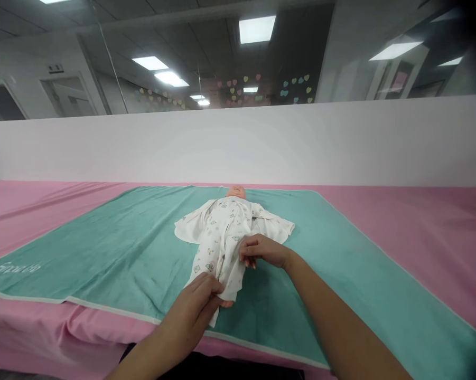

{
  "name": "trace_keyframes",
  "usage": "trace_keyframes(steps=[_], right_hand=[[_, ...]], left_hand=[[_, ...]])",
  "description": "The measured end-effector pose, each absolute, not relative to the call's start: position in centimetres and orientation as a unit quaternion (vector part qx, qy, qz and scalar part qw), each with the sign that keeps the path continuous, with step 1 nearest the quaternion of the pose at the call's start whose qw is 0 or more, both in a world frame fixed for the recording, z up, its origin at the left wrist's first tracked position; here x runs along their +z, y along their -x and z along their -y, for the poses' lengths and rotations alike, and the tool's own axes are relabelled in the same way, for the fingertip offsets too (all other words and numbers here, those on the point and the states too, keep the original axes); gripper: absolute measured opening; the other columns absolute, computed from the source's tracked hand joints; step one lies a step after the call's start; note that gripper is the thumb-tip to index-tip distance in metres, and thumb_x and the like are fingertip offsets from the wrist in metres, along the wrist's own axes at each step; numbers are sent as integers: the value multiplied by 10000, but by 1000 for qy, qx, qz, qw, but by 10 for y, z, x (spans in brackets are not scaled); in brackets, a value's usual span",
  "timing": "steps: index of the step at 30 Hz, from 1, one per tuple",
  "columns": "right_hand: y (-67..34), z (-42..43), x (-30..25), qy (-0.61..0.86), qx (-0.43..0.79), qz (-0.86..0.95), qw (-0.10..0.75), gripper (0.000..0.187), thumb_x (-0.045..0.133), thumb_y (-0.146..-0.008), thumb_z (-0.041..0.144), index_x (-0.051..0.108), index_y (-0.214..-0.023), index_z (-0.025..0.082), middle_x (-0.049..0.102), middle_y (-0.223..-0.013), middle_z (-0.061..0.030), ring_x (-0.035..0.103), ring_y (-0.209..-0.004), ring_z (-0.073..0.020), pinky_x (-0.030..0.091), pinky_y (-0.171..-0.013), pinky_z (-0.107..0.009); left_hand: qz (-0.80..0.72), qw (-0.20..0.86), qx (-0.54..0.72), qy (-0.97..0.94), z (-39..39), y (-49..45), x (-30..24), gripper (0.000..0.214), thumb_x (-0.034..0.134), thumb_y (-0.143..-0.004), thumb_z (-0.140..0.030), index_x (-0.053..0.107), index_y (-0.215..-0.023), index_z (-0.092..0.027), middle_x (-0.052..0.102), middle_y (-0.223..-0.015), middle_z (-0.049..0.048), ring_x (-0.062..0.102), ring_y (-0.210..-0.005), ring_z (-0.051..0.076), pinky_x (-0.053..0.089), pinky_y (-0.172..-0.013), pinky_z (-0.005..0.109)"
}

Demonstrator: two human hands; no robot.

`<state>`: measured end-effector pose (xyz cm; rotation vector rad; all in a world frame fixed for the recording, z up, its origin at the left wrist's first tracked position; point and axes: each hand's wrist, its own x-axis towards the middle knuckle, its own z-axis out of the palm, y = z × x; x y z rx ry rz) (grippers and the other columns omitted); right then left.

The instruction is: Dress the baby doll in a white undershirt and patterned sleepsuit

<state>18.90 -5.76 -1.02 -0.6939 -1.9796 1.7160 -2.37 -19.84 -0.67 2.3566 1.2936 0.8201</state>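
Nearest the camera, the pink sheet is seen covering the long table, and the green towel is spread flat over it. White lettering is printed at the towel's left end. The left hand is held near the towel's front edge. Its fingers are curled shut around the lower end of one leg of the white suit, and the cloth is pinched between thumb and fingers. A bare foot of the doll is shown just beside that hand, poking out of the suit leg.

A little farther off, the right hand is laid against the right side of the suit, about the thigh. Its fingers are bent in, and a fold of the printed cloth is nipped by the fingertips. The doll is laid on its back in the middle of the towel, feet toward the camera and head away, and the suit's sleeves are spread out to both sides.

Behind the table a plain white partition is seen. Above it is glass, through which ceiling lights and pastel heart stickers are visible.
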Motion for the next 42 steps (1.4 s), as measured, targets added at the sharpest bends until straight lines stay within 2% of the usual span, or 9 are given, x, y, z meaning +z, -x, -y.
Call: trace_keyframes(steps=[6, 9, 12, 16, 21, 25, 32, 37, 42], right_hand=[[-199, 39, -23, 308, 621, 624, 361, 342, 606, -725, 468, 528, -665, 141, 519, -597, 2, 424, -497, -67, 295, -468, -210], [-202, 30, -32, 361, 598, 602, 388, 399, 597, -705, 532, 487, -640, 154, 462, -540, 26, 371, -462, -62, 259, -452, -212], [-203, 23, -41, 408, 577, 596, 382, 438, 581, -692, 584, 488, -655, 157, 474, -553, 16, 384, -465, -71, 250, -440, -209], [-202, 21, -47, 421, 564, 603, 376, 464, 550, -701, 616, 505, -676, 155, 517, -596, -8, 432, -493, -81, 287, -449, -208], [-200, 19, -50, 428, 553, 616, 362, 476, 528, -711, 628, 538, -698, 152, 557, -651, -20, 470, -520, -82, 327, -471, -207], [-200, 16, -54, 435, 540, 625, 359, 482, 510, -724, 628, 554, -710, 148, 581, -680, -35, 492, -533, -89, 365, -487, -215], [-197, 13, -60, 470, 506, 615, 379, 427, 508, -745, 590, 556, -768, 167, 610, -805, -60, 587, -653, -127, 466, -530, -226], [-195, 7, -65, 497, 488, 531, 482, 329, 568, -724, 508, 517, -852, 209, 565, -949, -46, 601, -847, -163, 552, -608, -264], [-193, 3, -68, 507, 433, 548, 505, 388, 572, -714, 502, 514, -961, 209, 538, -1062, -70, 567, -944, -194, 555, -714, -326]], left_hand=[[-432, 139, 299, -839, 207, 27, -3, 164, 326, -906, -211, 466, -819, -207, 521, -783, 22, 494, -745, 140, 413, -648, 250], [-489, 131, 344, -791, 211, 36, -4, 160, 339, -908, -259, 475, -835, -215, 536, -776, 12, 505, -711, 136, 427, -639, 247], [-554, 129, 375, -732, 215, 47, -7, 165, 351, -908, -319, 468, -849, -220, 542, -753, -7, 516, -680, 131, 431, -616, 235], [-546, 107, 328, -763, 220, 53, -15, 125, 370, -902, -288, 480, -877, -233, 561, -772, -14, 537, -690, 132, 434, -609, 230], [-509, -19, 253, -823, 225, 49, -27, 143, 411, -850, -173, 507, -928, -246, 596, -873, 14, 562, -779, 178, 445, -689, 304], [-469, -66, 228, -851, 232, 44, -23, 192, 423, -803, -130, 506, -936, -242, 612, -890, 23, 576, -782, 189, 450, -703, 322], [-483, -27, 310, -819, 241, 38, -8, 163, 393, -771, -86, 453, -797, -235, 537, -659, -20, 515, -579, 127, 426, -548, 252], [-388, -62, 380, -837, 243, 33, 1, 187, 413, -797, -52, 475, -874, -210, 558, -707, 3, 525, -618, 128, 434, -572, 255], [-283, -102, 375, -877, 233, 31, -7, 181, 408, -789, -50, 516, -840, -187, 518, -626, 12, 517, -601, 143, 434, -552, 272]])
